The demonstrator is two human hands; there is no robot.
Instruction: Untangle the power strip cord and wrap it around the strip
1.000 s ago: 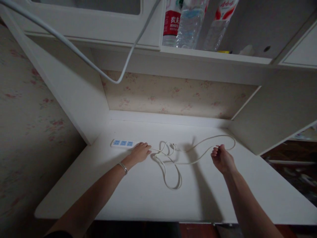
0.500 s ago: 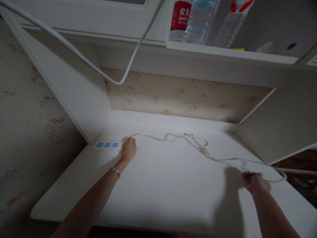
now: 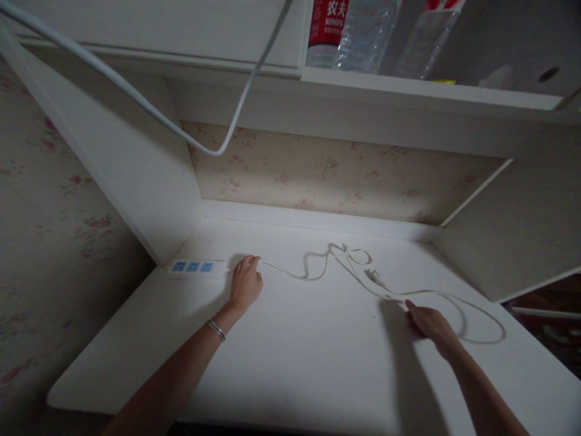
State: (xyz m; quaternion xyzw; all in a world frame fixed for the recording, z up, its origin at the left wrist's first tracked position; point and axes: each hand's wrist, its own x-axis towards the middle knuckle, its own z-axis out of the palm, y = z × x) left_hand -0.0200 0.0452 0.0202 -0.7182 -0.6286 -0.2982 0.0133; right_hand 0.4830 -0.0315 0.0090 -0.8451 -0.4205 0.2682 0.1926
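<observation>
A white power strip (image 3: pixel 218 268) with blue sockets lies at the left of the white desk. Just right of it, my left hand (image 3: pixel 246 281) is closed on the strip's white cord (image 3: pixel 313 278). From there the cord runs across the desk in loose bends and small loops to the right. My right hand (image 3: pixel 429 324) pinches the cord farther along, where strands come together. Beyond that hand a wide loop (image 3: pixel 503 333) spreads over the desk. The plug (image 3: pixel 376 277) appears to lie near the strands, left of my right hand.
A thick white cable (image 3: pixel 218 151) hangs in front at the upper left. Plastic water bottles (image 3: pixel 363 36) stand on the shelf above the desk (image 3: pixel 295 363). White side panels (image 3: pixel 136 157) close in the desk at left and right.
My left hand has slid right from the power strip's end onto the cord. My right hand has moved left along the cord. The cord's bends have shifted, and the plug now shows.
</observation>
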